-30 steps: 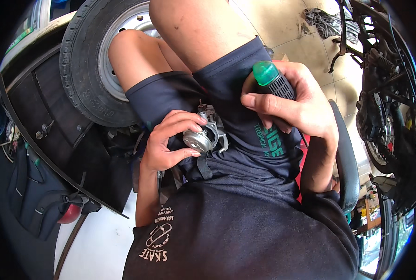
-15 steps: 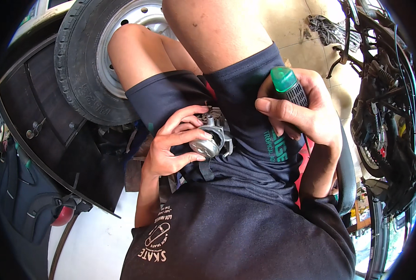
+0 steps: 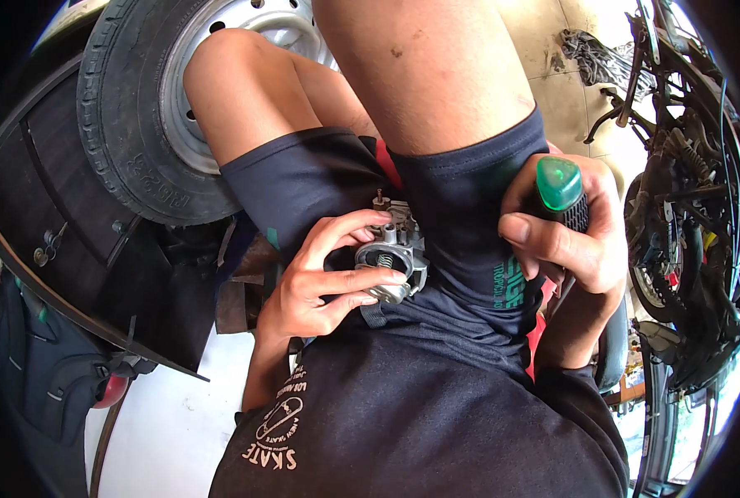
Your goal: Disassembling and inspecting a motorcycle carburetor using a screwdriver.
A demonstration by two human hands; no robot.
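A silver carburetor (image 3: 411, 245) rests in my lap between the thighs. My left hand (image 3: 316, 282) is closed at its near end, with thumb and fingers pinching a rounded metal cap (image 3: 389, 293). The cap sits off the carburetor's round opening, and a coil spring (image 3: 383, 261) shows inside. My right hand (image 3: 581, 249) wraps round a screwdriver (image 3: 559, 184) with a black ribbed grip and a translucent green end, which points up. The shaft of the screwdriver is mostly hidden below the hand. It is held over my right thigh, apart from the carburetor.
A large tyre on a silver wheel (image 3: 137, 124) stands at the far left, beside a dark cabinet panel (image 3: 63, 183). A stripped motorcycle frame (image 3: 677, 191) fills the right side. A grey rag (image 3: 594, 56) lies on the tiled floor. A dark backpack (image 3: 38, 365) is at the lower left.
My left hand has shifted the cap toward me, uncovering the opening and the spring. My right hand has moved right and slightly nearer with the screwdriver.
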